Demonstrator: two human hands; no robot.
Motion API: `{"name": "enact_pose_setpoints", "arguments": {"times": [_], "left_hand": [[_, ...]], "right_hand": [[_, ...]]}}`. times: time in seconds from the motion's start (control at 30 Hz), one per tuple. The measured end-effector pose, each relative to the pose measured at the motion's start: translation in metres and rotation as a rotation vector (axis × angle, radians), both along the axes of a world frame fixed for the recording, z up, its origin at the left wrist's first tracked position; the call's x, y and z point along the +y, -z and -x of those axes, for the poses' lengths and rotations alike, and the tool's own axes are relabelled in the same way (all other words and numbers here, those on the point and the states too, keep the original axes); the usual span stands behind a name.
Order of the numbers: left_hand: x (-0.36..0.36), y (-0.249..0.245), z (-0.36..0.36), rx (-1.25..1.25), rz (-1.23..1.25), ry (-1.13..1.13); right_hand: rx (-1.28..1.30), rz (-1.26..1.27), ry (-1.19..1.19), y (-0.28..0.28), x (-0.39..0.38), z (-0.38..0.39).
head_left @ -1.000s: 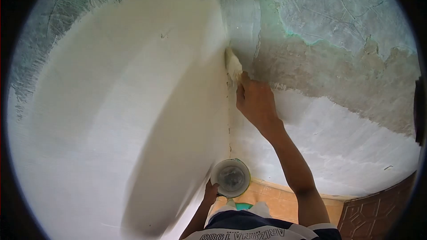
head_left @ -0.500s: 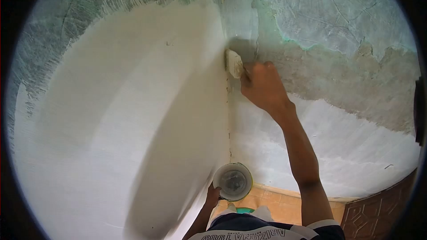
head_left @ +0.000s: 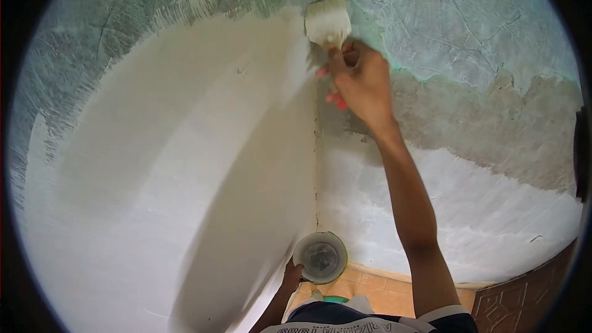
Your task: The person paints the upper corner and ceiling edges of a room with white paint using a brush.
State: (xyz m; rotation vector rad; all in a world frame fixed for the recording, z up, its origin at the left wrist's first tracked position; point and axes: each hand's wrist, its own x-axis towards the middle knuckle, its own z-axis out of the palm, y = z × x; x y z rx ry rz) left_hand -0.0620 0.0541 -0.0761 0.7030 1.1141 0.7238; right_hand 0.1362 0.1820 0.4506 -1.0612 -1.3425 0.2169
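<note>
My right hand (head_left: 364, 83) is closed round the handle of a wide paint brush (head_left: 328, 18). The brush's pale bristles point up and lie against the right wall (head_left: 468, 111), close to the corner. Low in the view, my left hand (head_left: 293, 273) grips the rim of a round bucket (head_left: 320, 258), its thumb over the edge. Greyish liquid shows inside the bucket. White paint covers much of the left wall (head_left: 166, 142) up to a ragged brushed edge.
Bare grey-green plaster with cracks spans the top of both walls. An orange tiled floor (head_left: 376, 283) shows below the bucket, and a brown patterned panel (head_left: 518, 290) stands at the lower right. A dark object (head_left: 581, 154) is at the right edge.
My right hand and the brush have moved up along the corner, and the brush has turned from edge-on to its broad face. My left hand and the bucket are almost where they were.
</note>
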Motion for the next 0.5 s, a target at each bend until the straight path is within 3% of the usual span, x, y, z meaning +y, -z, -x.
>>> {"name": "enact_pose_setpoints", "arguments": {"times": [0.23,0.3,0.43,0.5], "left_hand": [[-0.004,0.007,-0.003,-0.074,0.014,-0.04],[-0.004,0.013,-0.001,-0.08,0.007,-0.043],[-0.006,0.004,0.003,-0.079,0.038,-0.039],[-0.004,0.019,0.007,-0.078,0.014,-0.057]], "right_hand": [[-0.063,0.16,0.014,0.108,0.006,0.001],[0.106,0.266,-0.055,0.13,-0.002,0.005],[0.181,0.343,-0.093,0.145,-0.02,0.01],[0.006,0.249,0.055,0.136,-0.029,0.012]]}}
